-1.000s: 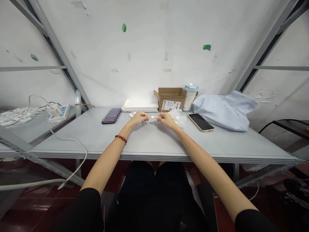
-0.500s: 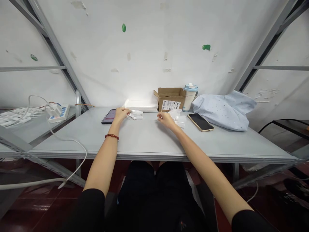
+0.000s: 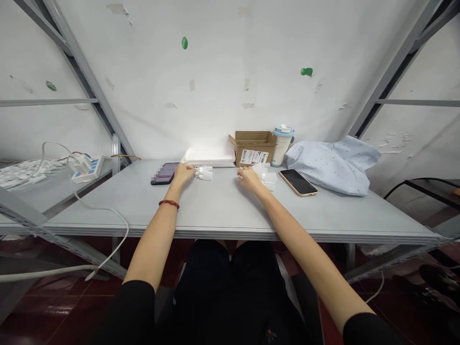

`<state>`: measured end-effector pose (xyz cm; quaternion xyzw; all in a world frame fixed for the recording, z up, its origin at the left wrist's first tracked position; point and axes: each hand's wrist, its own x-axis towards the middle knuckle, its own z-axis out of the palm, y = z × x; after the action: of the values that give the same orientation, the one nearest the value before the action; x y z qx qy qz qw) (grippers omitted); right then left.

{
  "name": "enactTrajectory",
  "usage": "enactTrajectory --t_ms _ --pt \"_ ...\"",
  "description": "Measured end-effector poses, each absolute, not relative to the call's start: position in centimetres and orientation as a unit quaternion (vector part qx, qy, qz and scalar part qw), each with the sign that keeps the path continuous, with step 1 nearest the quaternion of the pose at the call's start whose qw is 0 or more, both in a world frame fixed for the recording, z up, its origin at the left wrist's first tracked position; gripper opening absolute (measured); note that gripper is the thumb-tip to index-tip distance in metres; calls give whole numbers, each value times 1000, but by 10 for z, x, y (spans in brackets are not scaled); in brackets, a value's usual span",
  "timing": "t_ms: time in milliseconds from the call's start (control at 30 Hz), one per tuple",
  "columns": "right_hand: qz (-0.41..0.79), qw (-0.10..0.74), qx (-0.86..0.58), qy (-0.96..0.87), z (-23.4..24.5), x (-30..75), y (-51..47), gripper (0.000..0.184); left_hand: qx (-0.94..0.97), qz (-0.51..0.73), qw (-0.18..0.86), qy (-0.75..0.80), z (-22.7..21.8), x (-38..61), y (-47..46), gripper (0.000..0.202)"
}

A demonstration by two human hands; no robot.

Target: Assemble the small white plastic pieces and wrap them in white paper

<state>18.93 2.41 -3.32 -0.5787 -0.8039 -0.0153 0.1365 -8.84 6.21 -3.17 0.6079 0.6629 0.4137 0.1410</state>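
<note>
Pretty sure this is a workshop, the no-frills kind: long grey bench [image 3: 226, 211], metal rack framing [image 3: 79, 76], scuffed white wall [image 3: 219, 57] dotted with tape scraps [image 3: 192, 85], plus a power strip [image 3: 94, 168] beside heaped white cables [image 3: 30, 175].

Grey desk [image 3: 220, 211] carries 1 dark phone [image 3: 167, 171] at left, left white-piece cluster [image 3: 204, 174], right white-piece cluster [image 3: 269, 180], tan-edged phone [image 3: 299, 182] and pale-blue cloth [image 3: 332, 164] at right; white stack [image 3: 211, 158], open carton [image 3: 254, 156], lidded cup [image 3: 281, 149] along rear.
</note>
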Motion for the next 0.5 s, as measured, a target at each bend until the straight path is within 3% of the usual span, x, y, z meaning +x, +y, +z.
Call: enactTrajectory --t_ms 500 --pt "-44 78 -589 -803 -31 188 21 33 622 412 97 659 -25 -65 52 10"
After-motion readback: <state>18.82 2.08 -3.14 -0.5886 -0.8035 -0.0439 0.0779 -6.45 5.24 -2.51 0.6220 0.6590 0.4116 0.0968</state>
